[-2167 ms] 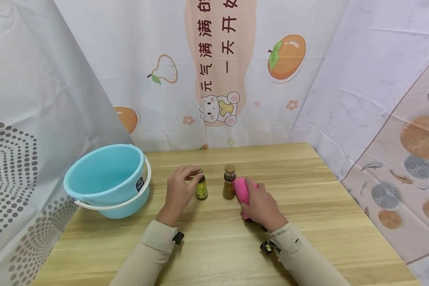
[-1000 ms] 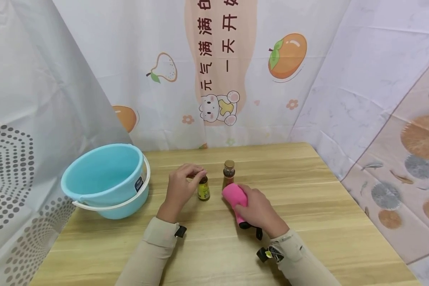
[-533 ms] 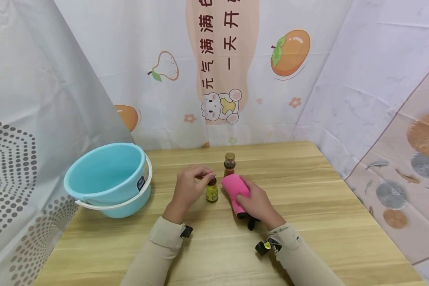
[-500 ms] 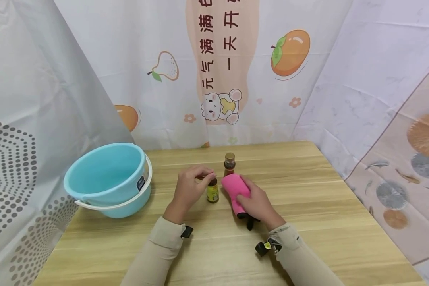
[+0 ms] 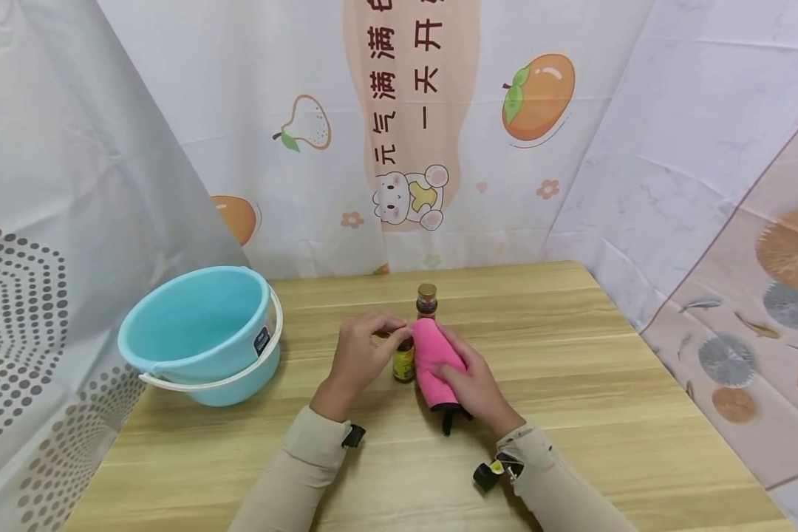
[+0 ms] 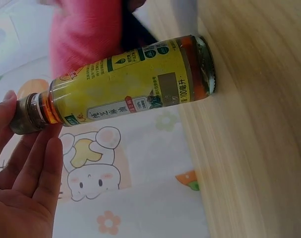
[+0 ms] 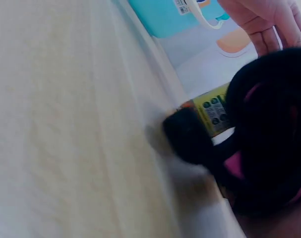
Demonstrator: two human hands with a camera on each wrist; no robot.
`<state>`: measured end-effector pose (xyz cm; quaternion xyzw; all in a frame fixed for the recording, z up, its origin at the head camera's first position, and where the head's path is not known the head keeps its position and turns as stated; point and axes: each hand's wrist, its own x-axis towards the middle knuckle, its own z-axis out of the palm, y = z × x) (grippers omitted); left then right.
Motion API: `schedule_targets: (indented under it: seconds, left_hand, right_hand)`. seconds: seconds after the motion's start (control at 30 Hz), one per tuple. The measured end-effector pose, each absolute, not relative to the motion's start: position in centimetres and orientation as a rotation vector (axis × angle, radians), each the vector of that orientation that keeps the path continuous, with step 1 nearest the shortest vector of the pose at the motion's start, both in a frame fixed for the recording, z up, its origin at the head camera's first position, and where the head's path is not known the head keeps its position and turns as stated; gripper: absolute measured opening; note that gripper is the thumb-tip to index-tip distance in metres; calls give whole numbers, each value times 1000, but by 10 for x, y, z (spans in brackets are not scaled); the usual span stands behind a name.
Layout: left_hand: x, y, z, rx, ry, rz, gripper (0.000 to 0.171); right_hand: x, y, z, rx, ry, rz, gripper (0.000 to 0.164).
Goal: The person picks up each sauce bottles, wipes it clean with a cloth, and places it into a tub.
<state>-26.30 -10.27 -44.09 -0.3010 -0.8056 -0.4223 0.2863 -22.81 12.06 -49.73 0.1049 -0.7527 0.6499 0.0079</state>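
Note:
My left hand [image 5: 362,355] pinches the cap of a small sesame oil bottle [image 6: 120,84] with a yellow label, between thumb and fingers. The bottle stands upright, its base at the wooden table. My right hand [image 5: 472,384] grips a soft pink pouch [image 5: 432,358] with a black-trimmed end and a black strap. The pouch's closed end points away and leans over beside the oil bottle, overlapping it in the head view. Its dark opening [image 7: 269,134] faces the right wrist camera. Just behind the pouch, a second bottle [image 5: 427,301] with a gold cap shows only its upper part.
A light-blue bucket [image 5: 236,351] with a white handle stands on the table's left side. The wooden table [image 5: 572,369] ends at a printed curtain [image 5: 292,207] at the back, and patterned cloth hangs on both sides.
My left hand has moved the oil bottle to the right. My right hand has brought the pouch left, from beside the gold-capped bottle to in front of it; that bottle now sits farther back.

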Motion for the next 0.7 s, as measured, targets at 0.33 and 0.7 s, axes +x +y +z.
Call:
schedule_targets:
  seconds: [0.33, 0.7]
  left_hand:
    - [-260, -96, -440, -825, -2126, -1172, 9]
    - [-260, -97, -440, -836, -2148, -1145, 10]
  right_hand:
    - [-219, 123, -499, 622, -2337, 2041, 97]
    - [-222, 123, -500, 749, -2341, 1825, 96]
